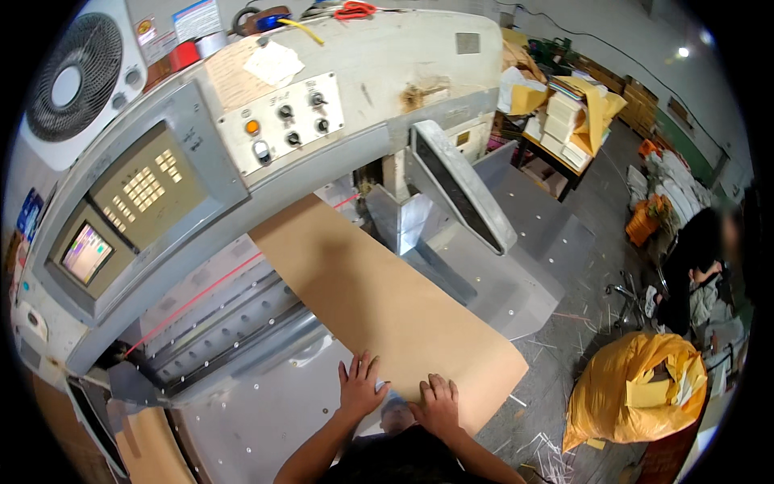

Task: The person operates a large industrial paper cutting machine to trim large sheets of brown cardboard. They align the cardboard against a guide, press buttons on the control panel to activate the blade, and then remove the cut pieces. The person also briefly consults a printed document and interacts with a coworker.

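A long sheet of brown paper lies across the grey metal table of a large cutting machine. Its far end reaches in under the machine's beam, and its right end hangs past the table's near right side. At the near edge of the paper, my left hand rests with its fingers spread. My right hand lies on the same edge a little to the right, fingers stretched out over the paper. Between the hands is a small bluish patch I cannot make out.
A red light line crosses the table beneath the machine's control panel. An upright grey guard stands right of the paper. A stuffed yellow sack sits on the scrap-strewn floor. Another person is seated at far right. More brown paper lies lower left.
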The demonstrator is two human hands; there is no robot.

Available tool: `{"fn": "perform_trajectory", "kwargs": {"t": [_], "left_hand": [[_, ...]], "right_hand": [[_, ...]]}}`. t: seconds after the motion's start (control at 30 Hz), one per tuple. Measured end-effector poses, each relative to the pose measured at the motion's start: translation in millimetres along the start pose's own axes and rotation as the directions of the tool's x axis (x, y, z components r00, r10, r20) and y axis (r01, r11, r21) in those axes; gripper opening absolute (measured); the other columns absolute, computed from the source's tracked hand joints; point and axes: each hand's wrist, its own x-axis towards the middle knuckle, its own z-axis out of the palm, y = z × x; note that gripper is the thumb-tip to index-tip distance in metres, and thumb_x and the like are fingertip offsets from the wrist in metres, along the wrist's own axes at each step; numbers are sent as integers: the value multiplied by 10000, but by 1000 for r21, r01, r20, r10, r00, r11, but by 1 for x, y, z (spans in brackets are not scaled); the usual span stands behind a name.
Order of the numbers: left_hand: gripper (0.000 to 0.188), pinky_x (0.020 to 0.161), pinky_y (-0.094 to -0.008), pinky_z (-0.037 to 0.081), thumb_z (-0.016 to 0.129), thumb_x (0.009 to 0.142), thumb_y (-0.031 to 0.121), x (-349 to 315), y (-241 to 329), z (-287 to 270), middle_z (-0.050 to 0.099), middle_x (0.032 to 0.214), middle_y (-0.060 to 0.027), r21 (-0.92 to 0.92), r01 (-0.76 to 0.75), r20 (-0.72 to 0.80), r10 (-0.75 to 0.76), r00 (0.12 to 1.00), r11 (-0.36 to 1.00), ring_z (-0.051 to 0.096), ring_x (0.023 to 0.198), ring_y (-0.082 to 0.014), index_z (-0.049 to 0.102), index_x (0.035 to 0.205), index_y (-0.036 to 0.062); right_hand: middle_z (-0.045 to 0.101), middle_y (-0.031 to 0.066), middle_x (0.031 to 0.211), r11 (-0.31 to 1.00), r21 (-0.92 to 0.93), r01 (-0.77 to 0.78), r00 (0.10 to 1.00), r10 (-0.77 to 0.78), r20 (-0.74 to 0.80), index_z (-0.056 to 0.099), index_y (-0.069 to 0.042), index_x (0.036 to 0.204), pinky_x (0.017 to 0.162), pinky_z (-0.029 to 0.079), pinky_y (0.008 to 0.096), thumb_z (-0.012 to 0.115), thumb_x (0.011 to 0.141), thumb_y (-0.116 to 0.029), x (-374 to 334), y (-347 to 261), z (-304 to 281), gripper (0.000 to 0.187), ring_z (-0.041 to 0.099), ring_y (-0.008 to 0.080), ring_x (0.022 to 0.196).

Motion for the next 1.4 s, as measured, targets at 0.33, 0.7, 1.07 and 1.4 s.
{"fn": "perform_trajectory", "kwargs": {"t": [0.33,0.7,1.07,1.4], "left_hand": [[682,1144,-635,284,737,855,458,-66,2,-31,539,1344,-112,50,142,-58,-139,989,989,478,1282,-327,575,1387,63],[704,1185,-663,222,731,855,445,-79,4,-18,527,1349,-99,15,249,-63,-248,967,968,468,1301,-307,547,1435,90],[695,1201,-656,226,718,876,420,-80,-8,-8,498,1428,-135,-82,260,19,-259,966,962,444,1334,-374,532,1451,77],[494,1155,-491,382,698,890,174,-132,-50,-9,597,1362,-159,-399,292,-287,-421,861,869,524,1305,-361,594,1358,55]], "right_hand": [[542,198,1431,987,83,139,990,-138,-9,547,-28,1320,1155,304,632,787,821,-261,28,3,8,601,490,418,1374],[538,215,1411,972,184,148,989,-148,-12,546,-3,1283,1166,280,637,766,810,-239,54,5,22,573,461,442,1391],[541,222,1398,969,196,148,989,-147,-19,554,37,1255,1173,263,644,746,781,-195,62,3,29,562,468,439,1381],[482,263,1456,961,151,231,972,-235,5,517,38,1279,1198,248,624,659,861,-141,55,12,35,476,399,468,1422]]}}
